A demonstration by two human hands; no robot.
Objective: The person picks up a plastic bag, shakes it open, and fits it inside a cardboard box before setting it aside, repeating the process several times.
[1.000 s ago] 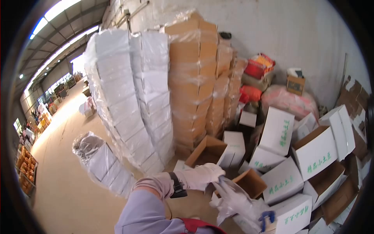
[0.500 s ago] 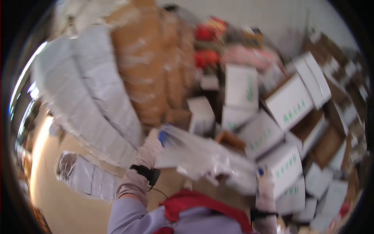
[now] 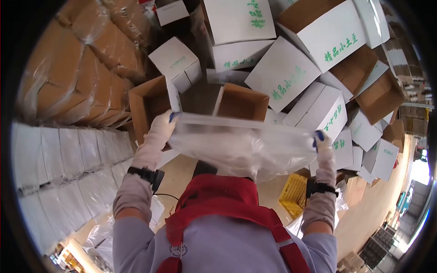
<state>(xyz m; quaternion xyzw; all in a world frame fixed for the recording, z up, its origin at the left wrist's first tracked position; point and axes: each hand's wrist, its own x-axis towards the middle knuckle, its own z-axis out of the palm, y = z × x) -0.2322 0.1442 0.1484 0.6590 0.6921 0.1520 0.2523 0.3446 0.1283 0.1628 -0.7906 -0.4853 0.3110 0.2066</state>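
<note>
A clear plastic bag (image 3: 255, 148) is stretched between my two hands, its upper edge drawn nearly straight and its lower part hanging loose and creased. My left hand (image 3: 165, 123), in a pale glove with blue at the fingertips, is closed on the bag's left corner, in front of an open carton (image 3: 150, 98). At the other corner, my right hand (image 3: 323, 142) grips the film in a matching glove. Behind the bag lies another open carton (image 3: 243, 103), brown inside. White cartons with green lettering (image 3: 284, 75) are heaped beyond it.
Wrapped brown cartons (image 3: 86, 77) stack up at the left, above rows of wrapped white bundles (image 3: 68, 159). A yellow crate (image 3: 292, 193) stands on the floor (image 3: 359, 218), below my right hand. More tilted cartons (image 3: 382, 157) lie at the right.
The bag has been pulled wider and its edge straightened, with both hands now higher in view and farther apart. The camera view has swung so the cartons appear closer in front.
</note>
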